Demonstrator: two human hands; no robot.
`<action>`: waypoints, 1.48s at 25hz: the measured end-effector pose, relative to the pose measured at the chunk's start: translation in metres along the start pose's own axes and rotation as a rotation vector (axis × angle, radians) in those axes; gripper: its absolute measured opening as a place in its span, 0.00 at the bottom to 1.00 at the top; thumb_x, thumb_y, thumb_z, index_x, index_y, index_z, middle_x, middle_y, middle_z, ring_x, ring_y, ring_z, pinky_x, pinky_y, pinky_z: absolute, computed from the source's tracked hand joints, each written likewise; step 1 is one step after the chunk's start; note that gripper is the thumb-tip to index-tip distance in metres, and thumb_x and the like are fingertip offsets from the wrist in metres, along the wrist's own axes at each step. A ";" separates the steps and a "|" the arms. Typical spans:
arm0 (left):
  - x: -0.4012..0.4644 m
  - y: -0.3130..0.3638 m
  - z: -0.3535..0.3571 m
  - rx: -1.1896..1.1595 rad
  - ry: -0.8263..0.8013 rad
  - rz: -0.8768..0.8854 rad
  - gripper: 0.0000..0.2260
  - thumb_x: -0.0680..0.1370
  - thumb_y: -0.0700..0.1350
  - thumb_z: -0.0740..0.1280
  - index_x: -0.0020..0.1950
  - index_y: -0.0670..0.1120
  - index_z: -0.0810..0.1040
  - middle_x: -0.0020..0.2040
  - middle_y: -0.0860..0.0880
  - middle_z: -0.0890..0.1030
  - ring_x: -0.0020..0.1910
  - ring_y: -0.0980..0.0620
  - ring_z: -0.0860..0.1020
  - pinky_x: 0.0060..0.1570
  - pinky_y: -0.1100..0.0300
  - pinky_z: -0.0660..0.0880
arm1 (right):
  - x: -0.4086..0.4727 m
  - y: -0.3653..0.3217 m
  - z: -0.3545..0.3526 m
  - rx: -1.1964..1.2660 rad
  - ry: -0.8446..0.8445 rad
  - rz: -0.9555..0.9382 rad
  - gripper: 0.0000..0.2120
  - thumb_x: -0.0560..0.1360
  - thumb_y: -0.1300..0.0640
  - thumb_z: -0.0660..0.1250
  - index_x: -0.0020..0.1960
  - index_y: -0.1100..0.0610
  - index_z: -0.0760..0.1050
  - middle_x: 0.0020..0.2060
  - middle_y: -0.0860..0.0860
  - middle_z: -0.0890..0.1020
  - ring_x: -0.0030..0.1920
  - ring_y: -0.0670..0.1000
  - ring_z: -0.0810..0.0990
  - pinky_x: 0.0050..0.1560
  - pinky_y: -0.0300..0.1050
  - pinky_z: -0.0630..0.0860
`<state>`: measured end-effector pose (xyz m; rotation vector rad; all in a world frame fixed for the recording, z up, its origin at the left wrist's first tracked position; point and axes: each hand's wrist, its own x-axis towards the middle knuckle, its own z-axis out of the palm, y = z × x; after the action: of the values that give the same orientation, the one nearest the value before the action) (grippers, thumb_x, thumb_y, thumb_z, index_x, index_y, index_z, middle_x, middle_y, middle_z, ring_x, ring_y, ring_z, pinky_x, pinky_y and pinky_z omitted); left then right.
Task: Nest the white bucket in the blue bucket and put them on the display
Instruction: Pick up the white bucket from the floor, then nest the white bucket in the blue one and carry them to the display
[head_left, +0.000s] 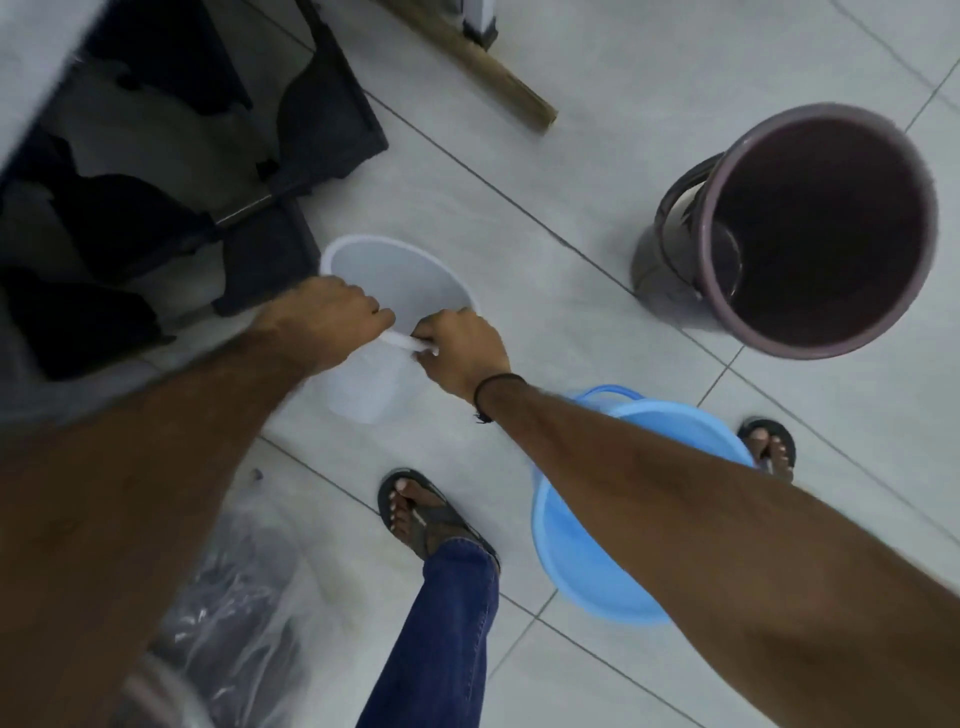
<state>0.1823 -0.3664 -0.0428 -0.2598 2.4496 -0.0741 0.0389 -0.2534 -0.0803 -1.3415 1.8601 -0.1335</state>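
The white bucket (395, 275) is translucent and open side up, over the tiled floor at the middle of the view. My left hand (332, 314) and my right hand (462, 353) both grip its near rim or handle, close together. The blue bucket (587, 545) stands on the floor at the lower right, partly hidden under my right forearm, with its handle up at the far side. The two buckets are apart.
A large dark maroon bucket (810, 228) stands at the right. A black rack (291, 156) fills the upper left. A wooden stick (483, 67) lies at the top. Clear plastic wrapping (228, 597) sits at the lower left. My sandalled feet (415, 509) are on the tiles.
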 end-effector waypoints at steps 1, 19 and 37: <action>-0.017 0.010 -0.010 -0.055 0.061 -0.056 0.12 0.73 0.39 0.69 0.56 0.46 0.76 0.49 0.45 0.83 0.46 0.44 0.82 0.46 0.51 0.79 | -0.010 -0.001 -0.018 -0.086 -0.006 -0.085 0.06 0.75 0.57 0.71 0.51 0.52 0.84 0.46 0.53 0.86 0.50 0.58 0.82 0.45 0.49 0.78; -0.108 0.379 -0.274 -0.485 0.415 -0.684 0.10 0.71 0.32 0.63 0.47 0.42 0.79 0.37 0.45 0.81 0.37 0.42 0.78 0.52 0.47 0.78 | -0.315 0.110 -0.241 -0.630 -0.205 -0.757 0.07 0.61 0.69 0.72 0.36 0.60 0.83 0.28 0.55 0.83 0.31 0.60 0.80 0.36 0.51 0.81; -0.002 0.492 -0.125 -1.201 0.298 -1.055 0.14 0.73 0.38 0.70 0.58 0.43 0.79 0.56 0.44 0.81 0.53 0.44 0.78 0.52 0.50 0.77 | -0.295 0.245 -0.098 -0.674 -0.307 -0.350 0.14 0.74 0.53 0.70 0.57 0.58 0.79 0.49 0.56 0.85 0.49 0.60 0.80 0.51 0.54 0.79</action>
<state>0.0230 0.1139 -0.0029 -2.1015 2.0171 0.9629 -0.1796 0.0607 0.0199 -2.0054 1.4395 0.5386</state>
